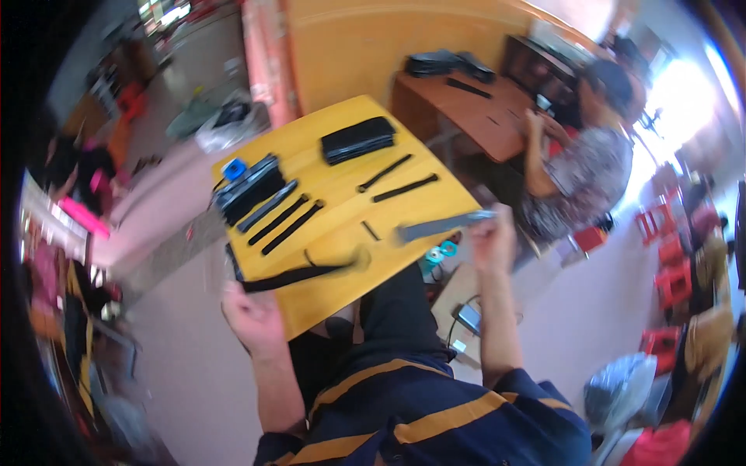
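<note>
In my left hand [252, 311], low over the table's left front corner, is the end of a black strap [295, 275]; its far end is blurred by motion. My right hand [493, 241] grips one end of a flat grey plastic sleeve [439, 226], held out over the right edge. Whether anything is inside the sleeve I cannot tell. Between them a short black strip [370, 231] lies on the yellow table [342, 210]. Two black straps with ring ends [293, 227] lie beside a plastic-wrapped strap [267, 206]. Two more straps [406, 188] rest farther right.
A stack of black packs [359, 140] sits at the back, and a wrapped black bundle [252, 190] with a blue round item [233, 169] at the left edge. Another person [579, 171] works at a brown table [497, 116]. Red stools [672, 283] stand at right.
</note>
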`<state>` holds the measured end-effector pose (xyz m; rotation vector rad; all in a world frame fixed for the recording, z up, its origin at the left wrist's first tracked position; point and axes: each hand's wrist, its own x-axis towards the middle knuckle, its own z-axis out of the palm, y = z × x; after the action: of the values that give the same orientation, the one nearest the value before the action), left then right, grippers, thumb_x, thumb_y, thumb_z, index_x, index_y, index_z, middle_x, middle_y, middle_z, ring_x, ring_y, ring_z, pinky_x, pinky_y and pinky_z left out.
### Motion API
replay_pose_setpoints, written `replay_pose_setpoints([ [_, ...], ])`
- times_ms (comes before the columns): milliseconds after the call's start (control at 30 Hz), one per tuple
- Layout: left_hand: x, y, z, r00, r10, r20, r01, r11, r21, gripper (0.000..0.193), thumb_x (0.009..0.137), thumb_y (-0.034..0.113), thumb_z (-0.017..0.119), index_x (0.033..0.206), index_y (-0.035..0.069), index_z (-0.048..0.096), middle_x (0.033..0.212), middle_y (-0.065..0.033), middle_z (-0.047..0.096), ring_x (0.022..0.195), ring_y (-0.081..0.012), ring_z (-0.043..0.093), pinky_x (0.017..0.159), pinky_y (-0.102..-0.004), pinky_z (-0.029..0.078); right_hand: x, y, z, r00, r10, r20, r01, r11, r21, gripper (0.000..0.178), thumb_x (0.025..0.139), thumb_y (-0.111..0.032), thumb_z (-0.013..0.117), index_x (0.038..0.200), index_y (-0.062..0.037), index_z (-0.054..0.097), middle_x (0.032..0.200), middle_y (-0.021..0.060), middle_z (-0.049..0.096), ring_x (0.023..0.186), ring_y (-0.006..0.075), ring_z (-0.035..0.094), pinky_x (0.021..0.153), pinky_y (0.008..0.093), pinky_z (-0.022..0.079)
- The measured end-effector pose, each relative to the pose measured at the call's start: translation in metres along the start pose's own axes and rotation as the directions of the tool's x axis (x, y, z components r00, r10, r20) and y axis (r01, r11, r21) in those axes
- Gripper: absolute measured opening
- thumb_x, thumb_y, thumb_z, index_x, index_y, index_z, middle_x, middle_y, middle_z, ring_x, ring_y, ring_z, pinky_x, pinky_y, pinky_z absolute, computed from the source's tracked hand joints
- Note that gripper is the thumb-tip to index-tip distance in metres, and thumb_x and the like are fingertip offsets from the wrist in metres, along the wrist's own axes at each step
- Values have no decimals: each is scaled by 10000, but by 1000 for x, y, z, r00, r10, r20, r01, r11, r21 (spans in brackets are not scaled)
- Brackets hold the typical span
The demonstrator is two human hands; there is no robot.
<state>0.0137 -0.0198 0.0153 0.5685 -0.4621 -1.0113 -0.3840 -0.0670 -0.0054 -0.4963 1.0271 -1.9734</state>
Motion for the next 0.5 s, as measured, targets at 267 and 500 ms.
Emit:
replay_pose_setpoints([
  [267, 17, 135, -77, 946, 223, -235, -246, 967, -74, 491, 1070, 347, 525, 609, 185, 482, 443, 55, 374, 385, -78, 344, 454, -271, 365, 33, -18, -27, 996, -52, 79, 51, 999, 7, 350, 1046, -438, 567, 901, -120, 577, 767, -11, 558, 666, 117, 509, 626, 265, 431],
  [500, 0, 102, -76, 983, 167, -79, -164, 985, 45, 420, 1059, 311, 523, 674, 146, 490, 472, 33, 387, 399, -90, 353, 452, -267, 334, 25, 66, 71, 971, 41, 234, 19, 968, -251, 343, 1050, -440, 551, 1054, -101, 603, 848, 27, 655, 632, 108, 577, 565, 253, 492],
])
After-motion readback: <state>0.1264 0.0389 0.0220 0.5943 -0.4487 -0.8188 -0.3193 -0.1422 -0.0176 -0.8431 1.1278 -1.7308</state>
